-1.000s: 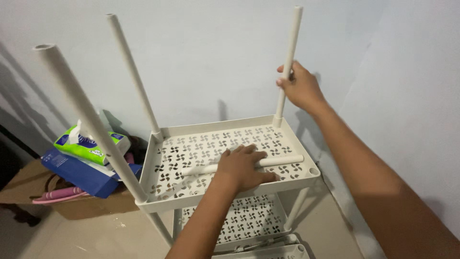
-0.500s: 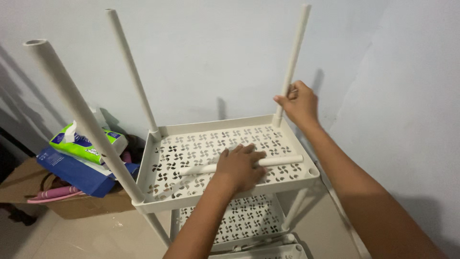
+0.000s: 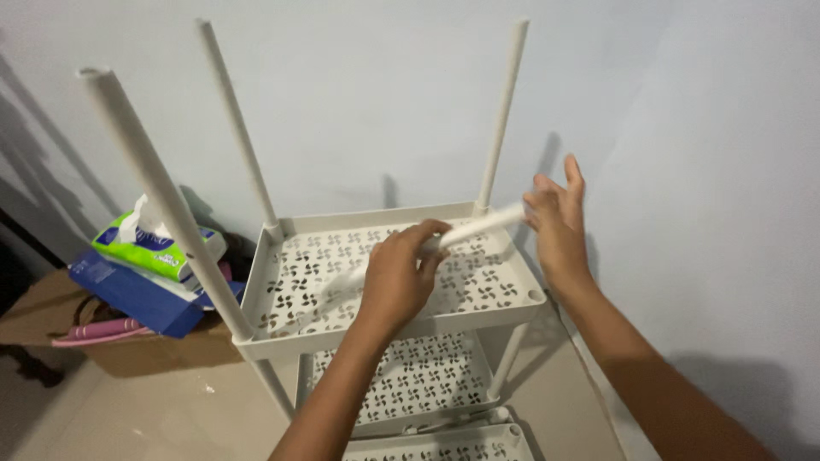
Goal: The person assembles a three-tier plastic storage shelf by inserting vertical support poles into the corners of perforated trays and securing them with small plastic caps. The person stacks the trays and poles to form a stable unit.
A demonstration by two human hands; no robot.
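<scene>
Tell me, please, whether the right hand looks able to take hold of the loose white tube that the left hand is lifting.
Probably yes: the right hand is open at the tube's far end, with nothing between them.

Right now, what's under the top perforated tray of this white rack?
Under the top perforated tray sits a second perforated tray, with a third tray below it at the frame's edge. The left forearm covers part of both.

Your left hand (image 3: 397, 277) holds a cream-white loose pole (image 3: 470, 229), matching the cream shelf rack (image 3: 282, 341) with its pinwheel-shaped cut-out pattern. Beside it you see a green-and-white tissue pack (image 3: 154, 248), a blue bag (image 3: 128, 294) and a brown cardboard box (image 3: 137, 358).
</scene>
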